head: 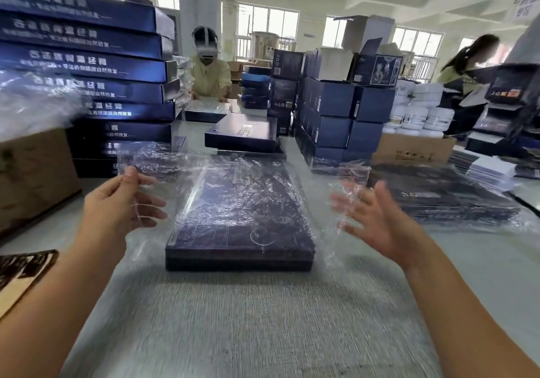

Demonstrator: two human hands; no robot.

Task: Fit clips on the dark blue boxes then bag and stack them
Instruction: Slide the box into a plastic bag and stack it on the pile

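Bright, even daylight from the windows [268, 24] at 12 o'clock; panes blown out to white. Soft shadow under the dark blue box [239, 217] on the tabletop [263, 319], toward 6 o'clock. Specular glare streaks on the clear plastic bag [187, 170] over it. Motion blur smears the tabletop weave at 6 o'clock and the plastic at 9 o'clock. Wide-angle bending at edges: box stack [84, 65] at 10 o'clock leans inward. Background soft.

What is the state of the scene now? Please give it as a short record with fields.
box: flat dark blue box lying on the grey table
bag: clear plastic bag drawn over the box
left hand: pinches the bag's edge
right hand: fingers spread, inside the bag
stack: dark blue boxes, far left
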